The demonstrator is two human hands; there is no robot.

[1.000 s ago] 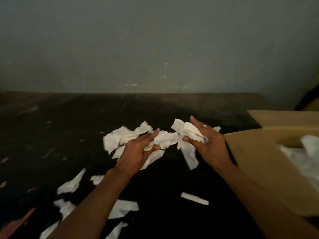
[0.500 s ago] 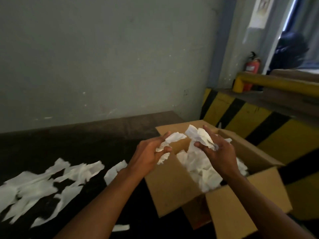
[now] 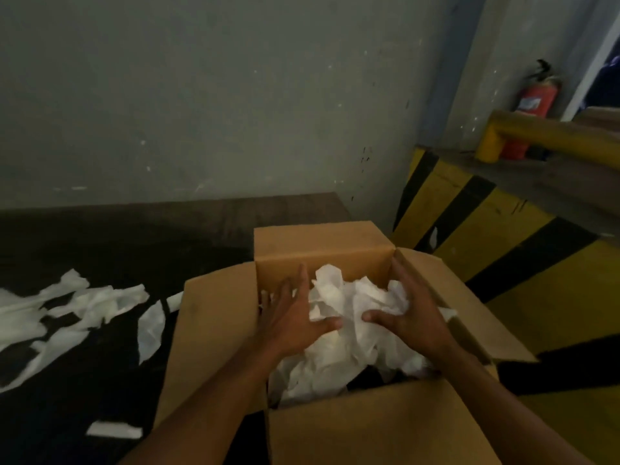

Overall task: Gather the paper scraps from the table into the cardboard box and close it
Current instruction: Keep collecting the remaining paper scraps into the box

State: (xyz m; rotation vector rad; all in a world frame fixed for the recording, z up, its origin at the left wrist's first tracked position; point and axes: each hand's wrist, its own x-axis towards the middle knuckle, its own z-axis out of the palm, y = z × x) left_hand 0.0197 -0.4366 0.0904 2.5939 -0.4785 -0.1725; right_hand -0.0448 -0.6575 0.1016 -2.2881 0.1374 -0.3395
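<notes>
The cardboard box [image 3: 218, 330] stands open at the table's right end, all flaps spread outward. A heap of white paper scraps [image 3: 349, 333] fills it. My left hand [image 3: 295, 317] hovers over the heap's left side with its fingers spread and straight, holding nothing. My right hand [image 3: 412, 313] lies on the heap's right side, fingers extended down along the box's right wall, thumb pointing left. More white scraps [image 3: 77, 307] lie loose on the dark table [image 3: 100, 250] to the left of the box, and one small strip [image 3: 114, 429] lies near the front.
A grey wall [image 3: 201, 95] runs behind the table. To the right stands a yellow-and-black striped barrier [image 3: 503, 236] with a yellow rail [image 3: 553, 132] and a red fire extinguisher [image 3: 533, 102] behind it.
Both hands carried bunches of scraps from the table to the box and let them go into it. The fingers have opened. The view swung right and down onto the box.
</notes>
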